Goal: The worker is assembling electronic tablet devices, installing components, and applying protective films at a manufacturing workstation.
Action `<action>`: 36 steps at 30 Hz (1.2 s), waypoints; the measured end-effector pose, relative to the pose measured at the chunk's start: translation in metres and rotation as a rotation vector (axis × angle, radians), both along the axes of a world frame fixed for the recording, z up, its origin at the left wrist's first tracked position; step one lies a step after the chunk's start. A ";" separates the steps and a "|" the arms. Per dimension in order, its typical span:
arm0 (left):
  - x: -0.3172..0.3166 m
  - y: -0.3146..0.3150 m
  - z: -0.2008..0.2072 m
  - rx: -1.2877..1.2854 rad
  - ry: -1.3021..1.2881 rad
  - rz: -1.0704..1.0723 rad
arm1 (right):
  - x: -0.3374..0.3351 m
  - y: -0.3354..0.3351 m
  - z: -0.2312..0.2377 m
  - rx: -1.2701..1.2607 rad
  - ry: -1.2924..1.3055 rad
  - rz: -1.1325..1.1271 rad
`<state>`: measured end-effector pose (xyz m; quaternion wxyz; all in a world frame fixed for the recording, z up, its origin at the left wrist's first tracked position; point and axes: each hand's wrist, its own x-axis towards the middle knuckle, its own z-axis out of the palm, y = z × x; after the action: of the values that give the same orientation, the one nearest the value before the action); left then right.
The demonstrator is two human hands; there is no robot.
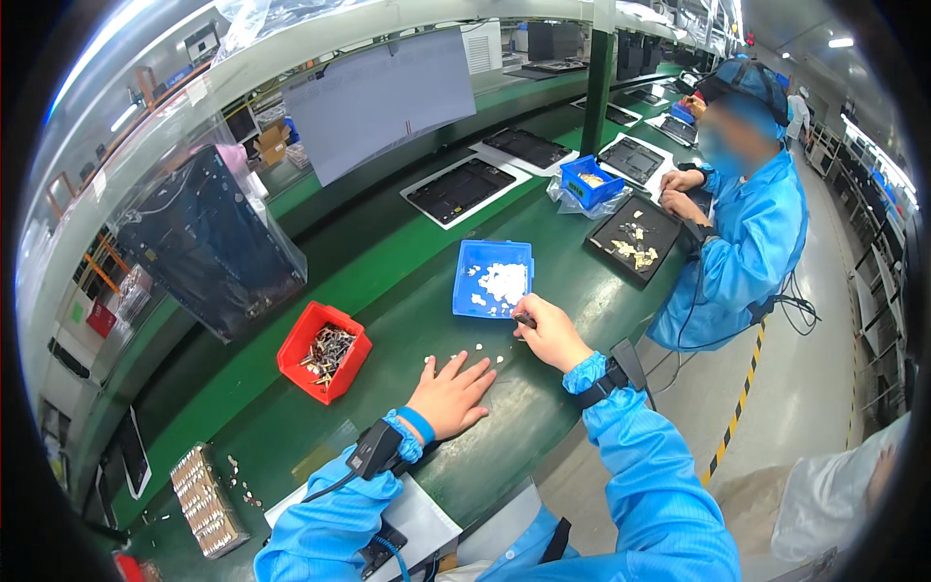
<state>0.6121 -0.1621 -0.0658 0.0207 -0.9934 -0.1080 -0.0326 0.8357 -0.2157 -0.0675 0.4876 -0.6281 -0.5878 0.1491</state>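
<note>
My left hand [451,400] lies flat on the green tabletop with its fingers spread and nothing in them. Several small white pieces [479,346] are scattered just beyond its fingertips. My right hand [555,335] is closed at the near right corner of a blue tray [465,301]. Between its thumb and fingers shows a small dark thing [525,320], whose kind I cannot make out. Loose white pieces [504,281] are heaped in the blue tray. Left of my left hand stands a red bin [293,361] filled with small metal and dark parts.
A small-parts pack [208,504] lies at the near left. Flat black panels [461,191] rest on white sheets at the back. A co-worker in blue [742,223] sits at the right, by a black tray [621,254] and a blue bin [593,189]. A bagged dark panel [213,242] leans at left.
</note>
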 end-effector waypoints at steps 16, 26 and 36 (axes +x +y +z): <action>0.025 -0.004 -0.008 -0.020 -0.107 0.023 | -0.027 -0.039 -0.026 0.095 -0.226 -0.111; -0.035 0.009 -0.014 -0.261 -0.476 0.062 | -0.069 -0.071 -0.022 0.009 0.056 -0.004; -0.034 -0.011 0.003 -0.030 -0.380 0.061 | -0.058 -0.040 0.001 0.098 0.080 -0.080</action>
<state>0.5779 -0.1732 -0.0625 -0.0139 -0.9658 -0.1407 -0.2172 0.7779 -0.2556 -0.0663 0.5464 -0.6201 -0.5489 0.1254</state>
